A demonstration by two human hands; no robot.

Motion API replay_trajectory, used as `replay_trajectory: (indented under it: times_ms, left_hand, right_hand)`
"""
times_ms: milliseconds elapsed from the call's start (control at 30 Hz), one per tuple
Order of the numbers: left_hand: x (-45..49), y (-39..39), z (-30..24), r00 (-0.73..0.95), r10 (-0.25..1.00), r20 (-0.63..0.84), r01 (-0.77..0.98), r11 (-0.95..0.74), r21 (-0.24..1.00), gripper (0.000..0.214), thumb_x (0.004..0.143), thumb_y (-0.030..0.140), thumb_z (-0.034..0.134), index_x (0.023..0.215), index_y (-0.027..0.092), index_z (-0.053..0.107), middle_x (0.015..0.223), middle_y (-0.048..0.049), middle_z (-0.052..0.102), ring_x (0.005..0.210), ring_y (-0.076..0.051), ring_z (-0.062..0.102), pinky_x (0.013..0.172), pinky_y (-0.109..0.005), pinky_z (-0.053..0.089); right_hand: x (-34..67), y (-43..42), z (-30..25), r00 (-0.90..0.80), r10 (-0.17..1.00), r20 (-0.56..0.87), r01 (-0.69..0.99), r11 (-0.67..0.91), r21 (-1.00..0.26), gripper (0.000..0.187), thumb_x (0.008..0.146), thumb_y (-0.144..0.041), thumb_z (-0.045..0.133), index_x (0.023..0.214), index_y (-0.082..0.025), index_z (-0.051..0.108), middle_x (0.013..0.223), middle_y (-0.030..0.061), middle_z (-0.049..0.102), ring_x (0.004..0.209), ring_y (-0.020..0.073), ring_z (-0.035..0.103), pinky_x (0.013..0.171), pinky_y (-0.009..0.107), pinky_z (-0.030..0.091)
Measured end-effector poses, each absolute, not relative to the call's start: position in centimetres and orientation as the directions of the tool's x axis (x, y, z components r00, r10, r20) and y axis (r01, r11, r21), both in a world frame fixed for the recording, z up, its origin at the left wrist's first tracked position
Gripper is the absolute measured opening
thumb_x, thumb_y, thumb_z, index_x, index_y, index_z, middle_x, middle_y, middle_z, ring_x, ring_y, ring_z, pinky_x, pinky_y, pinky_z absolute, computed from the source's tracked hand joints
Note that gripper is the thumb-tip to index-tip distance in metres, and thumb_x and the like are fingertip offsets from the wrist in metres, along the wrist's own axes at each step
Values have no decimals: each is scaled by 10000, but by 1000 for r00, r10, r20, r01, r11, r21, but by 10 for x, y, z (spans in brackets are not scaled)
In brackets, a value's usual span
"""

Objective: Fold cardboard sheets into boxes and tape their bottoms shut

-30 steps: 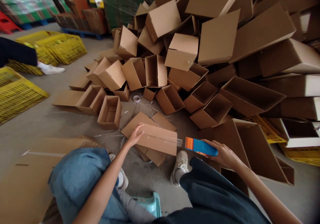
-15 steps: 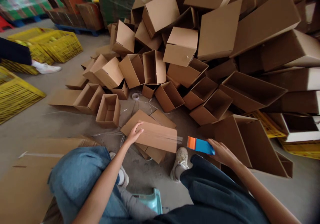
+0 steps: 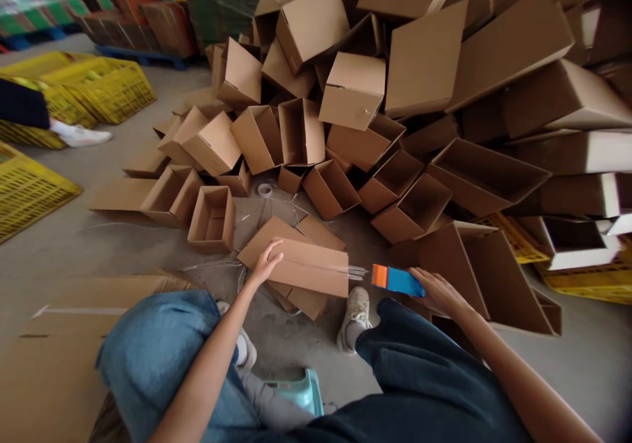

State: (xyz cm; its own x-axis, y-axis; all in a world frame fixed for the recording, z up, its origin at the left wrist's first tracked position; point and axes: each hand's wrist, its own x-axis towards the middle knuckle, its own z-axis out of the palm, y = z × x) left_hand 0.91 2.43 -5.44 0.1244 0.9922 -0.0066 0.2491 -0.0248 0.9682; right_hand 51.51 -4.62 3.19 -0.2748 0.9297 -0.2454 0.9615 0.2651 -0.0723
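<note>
My left hand (image 3: 267,262) grips the left end of a closed cardboard box (image 3: 311,268), its thumb and fingers spread over the corner. The box lies on flat pieces of cardboard (image 3: 264,240) on the floor between my feet. In my right hand (image 3: 437,290) is a blue and orange tape dispenser (image 3: 399,280), held just beyond the box's right end. A strip of clear tape (image 3: 357,272) runs along the box's top and sticks out past its right edge toward the dispenser.
A large heap of open cardboard boxes (image 3: 353,87) rises ahead and to the right. A tape roll (image 3: 265,190) lies on the floor. Yellow crates (image 3: 34,189) and another person's foot (image 3: 81,135) are at left. A turquoise stool (image 3: 310,390) stands below me.
My right hand with the tape dispenser has moved slightly away from the box's right end, and more clear tape shows past the edge. My left hand stays on the box.
</note>
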Motion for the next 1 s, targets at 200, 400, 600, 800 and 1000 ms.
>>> replay_trajectory:
  times_ms: [200, 400, 600, 800, 1000]
  left_hand:
    - [10, 25, -60, 119, 992, 35, 234, -62, 970, 483, 851, 448, 545, 1272, 213, 546, 1432, -75, 486, 1367, -231, 379, 1154, -393, 247]
    - [10, 25, -62, 117, 993, 33, 212, -57, 975, 495, 847, 460, 544, 1273, 208, 542, 1401, -85, 515, 1363, -224, 385, 1154, -385, 244]
    - [10, 26, -63, 119, 992, 42, 218, -67, 974, 502, 837, 474, 555, 1265, 211, 548, 1420, -84, 495, 1380, -221, 360, 1159, -379, 228]
    - [11, 27, -62, 115, 993, 22, 210, -46, 977, 500, 825, 459, 572, 1258, 210, 550, 1421, -90, 493, 1381, -229, 359, 1158, -386, 228]
    - [13, 26, -59, 108, 994, 11, 198, -32, 980, 558, 821, 474, 571, 1315, 220, 520, 1464, -88, 447, 1406, -237, 317, 1162, -388, 223]
  right_hand:
    - [503, -44, 34, -346, 909, -232, 934, 356, 2, 603, 749, -314, 581, 1333, -286, 433, 1193, 99, 625, 1049, 260, 624, 903, 385, 424]
    - [492, -40, 34, -366, 897, -247, 918, 391, 62, 586, 758, -369, 600, 1311, -245, 451, 1141, 115, 644, 1011, 271, 633, 865, 389, 423]
    - [475, -29, 27, -383, 877, -290, 892, 433, 131, 562, 744, -446, 648, 1235, -211, 504, 1088, 142, 658, 929, 282, 651, 810, 377, 419]
    - [441, -9, 19, -362, 850, -382, 865, 459, 204, 697, 665, -468, 742, 1260, -182, 518, 1069, 169, 660, 945, 305, 651, 841, 395, 414]
    - [424, -2, 18, -392, 827, -403, 882, 462, 92, 891, 669, -464, 719, 1448, -224, 360, 1089, 161, 646, 933, 305, 653, 769, 362, 443]
